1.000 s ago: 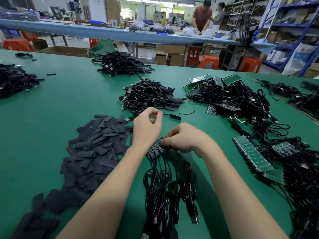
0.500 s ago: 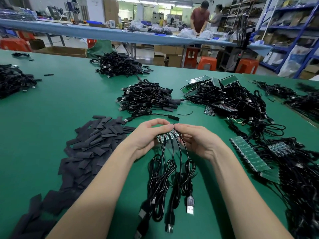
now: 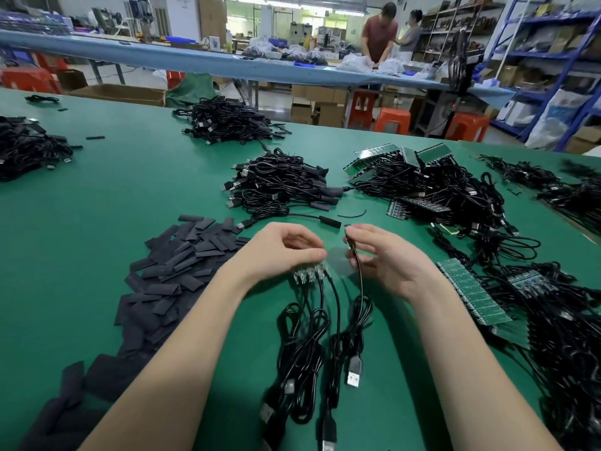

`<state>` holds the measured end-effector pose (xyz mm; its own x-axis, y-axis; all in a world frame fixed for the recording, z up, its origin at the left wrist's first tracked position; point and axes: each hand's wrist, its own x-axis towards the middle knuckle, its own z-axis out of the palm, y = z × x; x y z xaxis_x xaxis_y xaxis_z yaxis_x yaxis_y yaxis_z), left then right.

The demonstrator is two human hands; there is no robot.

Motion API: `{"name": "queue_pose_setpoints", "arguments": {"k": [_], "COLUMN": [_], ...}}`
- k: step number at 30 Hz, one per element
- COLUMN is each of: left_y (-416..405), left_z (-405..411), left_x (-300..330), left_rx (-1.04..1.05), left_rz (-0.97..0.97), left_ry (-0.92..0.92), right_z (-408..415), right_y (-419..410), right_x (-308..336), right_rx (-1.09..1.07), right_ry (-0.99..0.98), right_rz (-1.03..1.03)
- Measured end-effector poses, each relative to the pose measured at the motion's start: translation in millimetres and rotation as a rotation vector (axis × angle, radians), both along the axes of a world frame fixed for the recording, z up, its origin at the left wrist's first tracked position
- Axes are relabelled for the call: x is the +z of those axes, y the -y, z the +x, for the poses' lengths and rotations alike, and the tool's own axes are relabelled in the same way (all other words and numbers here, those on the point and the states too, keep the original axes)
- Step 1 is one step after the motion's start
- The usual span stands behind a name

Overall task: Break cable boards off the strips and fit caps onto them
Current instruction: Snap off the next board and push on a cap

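My left hand [image 3: 283, 252] pinches a short strip of small cable boards [image 3: 309, 275], whose black USB cables [image 3: 302, 346] hang down onto the green table [image 3: 113, 196]. Just to the right, my right hand [image 3: 387, 258] pinches a single board [image 3: 348, 238] apart from the strip, its own cable [image 3: 360, 288] trailing below. A heap of flat black caps [image 3: 175, 271] lies left of my left hand.
Capped cables lie in a pile [image 3: 283, 187] just beyond my hands, with another pile [image 3: 227, 120] farther back. Green board strips with tangled cables [image 3: 474, 297] crowd the right side. More cables [image 3: 29, 148] sit far left. Two people stand at a far bench [image 3: 380, 30].
My hands have lifted the strip off the table and drawn apart. One board with its cable has come away in my right hand; the rest stay in my left.
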<state>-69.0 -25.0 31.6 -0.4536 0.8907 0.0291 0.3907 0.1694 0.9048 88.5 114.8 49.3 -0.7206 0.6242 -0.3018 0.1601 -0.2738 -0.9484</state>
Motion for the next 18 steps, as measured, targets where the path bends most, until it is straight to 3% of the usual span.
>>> {"name": "queue_pose_setpoints", "arguments": {"k": [1, 3, 7, 12, 14, 16, 18], "left_y": [-1.0, -5.0, -19.8, -29.9, -34.2, -36.8, -38.2], "left_z": [1.2, 7.9, 33.9, 47.6, 48.0, 51.5, 55.5], "left_x": [-0.1, 0.0, 0.2, -5.4, -8.7, -11.0, -14.7], "left_rx": [0.081, 0.173, 0.044, 0.143, 0.173, 0.167, 0.151], "left_rz": [0.019, 0.118, 0.234, 0.302, 0.345, 0.368, 0.361], "left_ry": [-0.170, -0.191, 0.488, 0.741, 0.825, 0.847, 0.789], "right_z": [0.8, 0.0, -4.5, -3.5, -9.0, -24.6, -51.7], "right_y": [-1.4, -1.4, 4.3, 5.6, 6.3, 13.8, 28.5], "right_x": [2.9, 9.1, 16.9, 25.7, 32.4, 40.5, 47.4], "right_rx": [-0.028, -0.078, -0.059, -0.072, -0.152, -0.174, -0.033], "right_ry": [0.034, 0.067, 0.010, 0.074, 0.139, 0.236, 0.252], "right_rz": [0.084, 0.192, 0.195, 0.303, 0.553, 0.953, 1.205]}}
